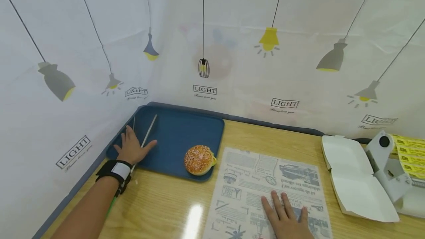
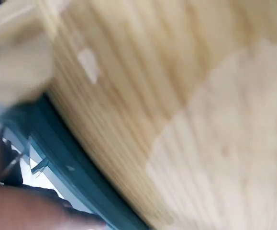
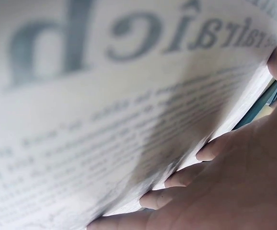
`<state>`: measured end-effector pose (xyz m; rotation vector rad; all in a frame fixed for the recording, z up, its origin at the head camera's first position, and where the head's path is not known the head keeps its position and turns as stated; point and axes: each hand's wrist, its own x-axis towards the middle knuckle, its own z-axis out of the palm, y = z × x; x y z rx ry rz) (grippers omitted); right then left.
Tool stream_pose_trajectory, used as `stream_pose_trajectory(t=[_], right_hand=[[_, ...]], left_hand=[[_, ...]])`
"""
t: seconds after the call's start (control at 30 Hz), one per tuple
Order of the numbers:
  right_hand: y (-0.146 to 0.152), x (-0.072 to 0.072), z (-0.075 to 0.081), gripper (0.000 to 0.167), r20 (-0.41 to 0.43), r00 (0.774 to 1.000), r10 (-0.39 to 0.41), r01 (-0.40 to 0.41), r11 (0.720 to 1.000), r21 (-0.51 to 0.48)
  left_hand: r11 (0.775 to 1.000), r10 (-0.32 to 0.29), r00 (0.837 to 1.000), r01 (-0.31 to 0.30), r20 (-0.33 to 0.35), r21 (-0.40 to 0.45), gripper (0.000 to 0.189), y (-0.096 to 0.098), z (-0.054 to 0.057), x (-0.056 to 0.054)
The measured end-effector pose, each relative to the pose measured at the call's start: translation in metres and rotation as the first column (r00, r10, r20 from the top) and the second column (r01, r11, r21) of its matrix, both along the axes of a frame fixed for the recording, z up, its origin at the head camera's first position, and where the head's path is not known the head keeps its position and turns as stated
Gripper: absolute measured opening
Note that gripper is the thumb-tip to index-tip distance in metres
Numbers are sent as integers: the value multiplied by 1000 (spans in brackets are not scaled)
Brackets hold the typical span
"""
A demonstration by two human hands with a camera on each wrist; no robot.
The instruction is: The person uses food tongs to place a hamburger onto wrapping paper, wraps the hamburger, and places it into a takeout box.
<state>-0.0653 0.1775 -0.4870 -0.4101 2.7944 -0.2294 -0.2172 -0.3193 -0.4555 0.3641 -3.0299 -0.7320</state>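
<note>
The left grip (image 1: 130,149) lay spread over a blue rectangular plastic tray (image 1: 177,126), whose near right corner held a round brown seeded bun (image 1: 198,160). The spread right grip (image 1: 289,221), if dragged, could have creased the white printed paper sheet (image 1: 247,185) beneath.

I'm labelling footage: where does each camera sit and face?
Head: on the head, facing forward and down over tray and paper; left hand, left forearm, right hand show.
Left wrist: worn there, facing tabletop and tray; left hand lower left.
Right wrist: worn there, facing the paper; right hand at right.
Head and right wrist share the paper.
</note>
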Motion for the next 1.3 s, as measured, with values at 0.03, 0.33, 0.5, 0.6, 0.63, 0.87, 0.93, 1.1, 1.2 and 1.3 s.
stream_pose_trajectory(t=[0.03, 0.33, 0.5, 0.6, 0.63, 0.87, 0.93, 1.1, 1.2, 1.3], right_hand=[[0, 1, 0, 116, -2, 1000, -3, 3, 1000, -4], [-4, 2, 6, 104, -7, 1000, -5, 5, 999, -44], [-5, 1, 9, 104, -7, 1000, 14, -14, 997, -71], [-5, 1, 10, 104, -9, 1000, 14, -14, 997, -70], [-5, 1, 10, 105, -9, 1000, 14, -15, 998, -66], [-5, -1, 14, 106, 31, 999, 20, -19, 999, -36], [-5, -1, 15, 107, 40, 999, 21, -19, 999, -39], [-6, 0, 15, 106, 47, 999, 25, -22, 998, -58], [-6, 1, 15, 105, 45, 999, 24, -21, 997, -70], [-5, 1, 15, 106, 48, 999, 22, -19, 997, -75]], left_hand=[[1000, -4, 1000, 4, 9, 9, 119, 0, 0, 0], [994, 13, 1000, -16, 26, 109, 91, 2, 3, -3], [989, 39, 998, -30, -55, 142, 89, 4, 8, 2], [986, 38, 991, -16, -128, 166, 90, 6, 12, 5], [985, 38, 987, -11, -155, 174, 90, 8, 15, 6], [968, 62, 946, 21, -317, 250, 93, 38, 39, 14], [956, 57, 926, 57, -374, 287, 93, 52, 46, 17], [905, -7, 878, 209, -479, 370, 95, 89, 62, 30], [856, -52, 862, 299, -504, 423, 97, 113, 71, 39], [797, -99, 860, 370, -501, 477, 98, 136, 78, 49]])
